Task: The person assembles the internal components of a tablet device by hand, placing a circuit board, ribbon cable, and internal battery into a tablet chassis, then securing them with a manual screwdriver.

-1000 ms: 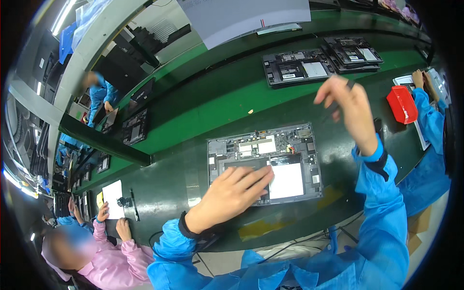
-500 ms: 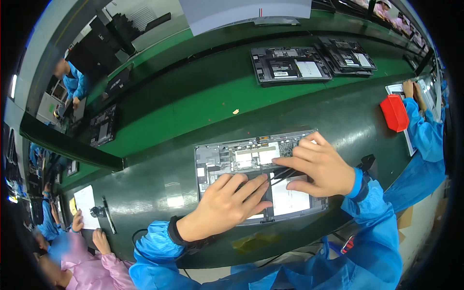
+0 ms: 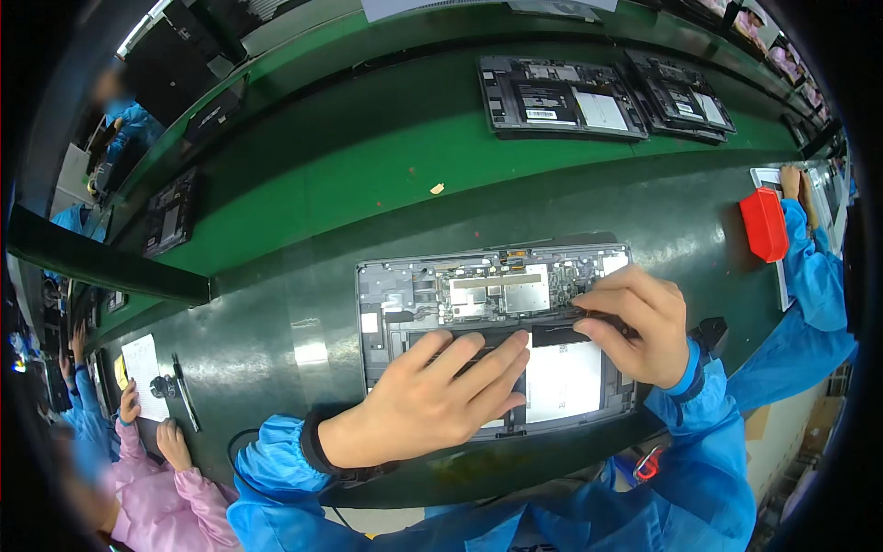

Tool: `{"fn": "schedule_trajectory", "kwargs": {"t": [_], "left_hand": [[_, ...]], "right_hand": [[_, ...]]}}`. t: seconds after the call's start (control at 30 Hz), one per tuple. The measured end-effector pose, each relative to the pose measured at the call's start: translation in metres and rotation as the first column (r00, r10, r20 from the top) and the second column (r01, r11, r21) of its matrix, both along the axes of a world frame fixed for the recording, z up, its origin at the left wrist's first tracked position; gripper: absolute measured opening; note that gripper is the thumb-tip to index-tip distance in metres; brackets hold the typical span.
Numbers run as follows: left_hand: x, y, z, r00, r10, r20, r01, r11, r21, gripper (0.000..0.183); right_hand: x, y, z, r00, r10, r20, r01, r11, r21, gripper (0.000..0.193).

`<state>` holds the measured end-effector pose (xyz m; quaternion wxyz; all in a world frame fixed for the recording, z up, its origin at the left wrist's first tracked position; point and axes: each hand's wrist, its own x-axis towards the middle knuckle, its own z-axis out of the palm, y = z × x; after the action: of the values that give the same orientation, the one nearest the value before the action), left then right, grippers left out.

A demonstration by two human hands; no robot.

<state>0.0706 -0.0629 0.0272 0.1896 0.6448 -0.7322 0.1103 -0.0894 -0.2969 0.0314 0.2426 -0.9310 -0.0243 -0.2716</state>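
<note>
Opened laptop (image 3: 487, 318) on dark green bench (image 3: 262, 359), long axis 9-to-3, right end swung slightly toward 2; board (image 3: 501, 293) side toward 12, white panel (image 3: 563, 386) toward 6.
Left hand (image 3: 432, 400) over it from 7, fingers spread, gripping nothing visible; right hand (image 3: 644, 331) at 3, thumb and index nearly pinched, can't tell on what. Bright green strip (image 3: 313, 198) at 12, other laptops (image 3: 561, 97) on it; red bin (image 3: 765, 225) at 2; pink-clad worker (image 3: 166, 501) at 8. Vs half a second ago: right fingertips farther right along board, thumb closer to index.
</note>
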Motion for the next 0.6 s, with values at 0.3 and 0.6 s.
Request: {"fn": "schedule_trajectory", "kwargs": {"t": [0.3, 0.6], "left_hand": [[-0.0003, -0.0021, 0.0019, 1.000, -0.018, -0.016, 0.018, 1.000, 0.007, 0.046], [0.0003, -0.0017, 0.0015, 1.000, -0.027, 0.001, 0.027, 1.000, -0.007, 0.043]], "right_hand": [[-0.0037, 0.0039, -0.0019, 0.999, -0.002, -0.036, 0.001, 1.000, -0.030, 0.029], [-0.0021, 0.0058, -0.0012, 0.999, 0.010, -0.036, -0.010, 1.000, -0.019, 0.028]]}}
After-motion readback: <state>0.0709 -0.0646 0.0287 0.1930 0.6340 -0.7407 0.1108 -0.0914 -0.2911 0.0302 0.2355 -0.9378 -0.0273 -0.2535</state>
